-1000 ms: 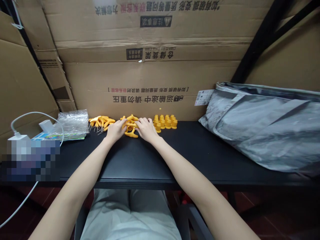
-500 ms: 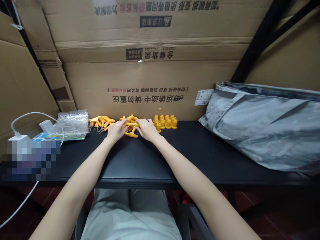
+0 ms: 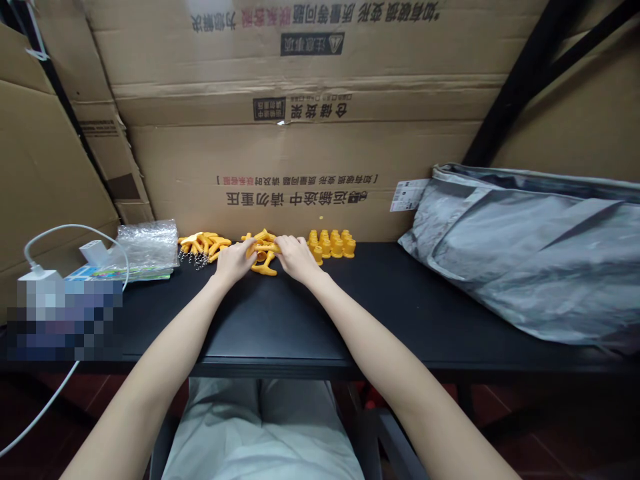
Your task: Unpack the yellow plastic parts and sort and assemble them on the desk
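Note:
A yellow plastic piece (image 3: pixel 267 247) spans the gap between my two hands. My left hand (image 3: pixel 234 261) has its fingers closed on the left end. On the right end, the fingers of my right hand (image 3: pixel 299 259) are closed too; the fingertips partly hide the piece. Beneath and around it lies a small pile of yellow T-shaped handles (image 3: pixel 264 269), with a round hollow part among them. Left of my left hand is a heap of yellow handles with metal spirals (image 3: pixel 203 243). Beside my right hand, yellow cup-shaped caps (image 3: pixel 337 248) stand in rows.
Clear plastic wrap (image 3: pixel 147 243) and a white charger (image 3: pixel 95 253) with a cable lie at the left of the black table (image 3: pixel 280 327). A grey bag (image 3: pixel 525 253) fills the right side. Cardboard (image 3: pixel 300 147) closes off the back.
Both hands stay at nearly the same spot with the yellow piece between them. My right hand's fingers have shifted slightly; the whole view has moved by a few pixels.

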`<state>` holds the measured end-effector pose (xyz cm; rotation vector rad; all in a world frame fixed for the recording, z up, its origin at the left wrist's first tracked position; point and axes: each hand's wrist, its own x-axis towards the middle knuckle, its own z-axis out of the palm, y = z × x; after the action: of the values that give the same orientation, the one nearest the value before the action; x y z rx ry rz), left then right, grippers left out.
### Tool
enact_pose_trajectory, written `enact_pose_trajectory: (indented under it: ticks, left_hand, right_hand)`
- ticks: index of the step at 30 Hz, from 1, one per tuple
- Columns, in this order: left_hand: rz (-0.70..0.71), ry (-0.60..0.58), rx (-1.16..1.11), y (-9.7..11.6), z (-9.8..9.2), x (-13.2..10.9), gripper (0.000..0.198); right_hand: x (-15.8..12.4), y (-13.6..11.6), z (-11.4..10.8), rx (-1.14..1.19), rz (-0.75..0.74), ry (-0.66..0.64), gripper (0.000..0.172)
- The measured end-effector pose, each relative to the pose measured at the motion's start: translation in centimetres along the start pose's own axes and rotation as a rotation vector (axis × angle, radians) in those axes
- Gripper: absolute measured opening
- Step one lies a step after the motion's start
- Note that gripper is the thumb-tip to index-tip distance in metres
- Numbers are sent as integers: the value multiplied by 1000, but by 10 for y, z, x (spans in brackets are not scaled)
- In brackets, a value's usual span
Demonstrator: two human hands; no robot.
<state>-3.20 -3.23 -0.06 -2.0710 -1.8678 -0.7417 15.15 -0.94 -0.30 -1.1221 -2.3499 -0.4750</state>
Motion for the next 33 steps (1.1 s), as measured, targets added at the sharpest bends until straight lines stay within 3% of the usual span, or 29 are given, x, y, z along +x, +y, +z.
enact_pose_trajectory:
  ticks: [11, 18, 21, 27, 33]
  left_hand:
    - [-20, -16, 6, -1, 0, 0, 40]
    - [-48, -15, -30, -7, -3, 1, 39]
    - [-100, 23, -59, -16, 2, 3, 37]
    - [-216, 116, -223, -39, 14, 8, 34]
    - [-307, 190, -416, -57, 24, 12, 39]
  right_hand:
    - [0, -1, 1, -24, -37, 13, 25]
    - [-2, 9, -1, 18, 64, 77, 30]
    - [-3, 21, -2, 50, 171, 173, 29]
    - [-5, 54, 1, 128, 449, 501, 34]
    - [-15, 89, 27, 337, 832, 595, 31]
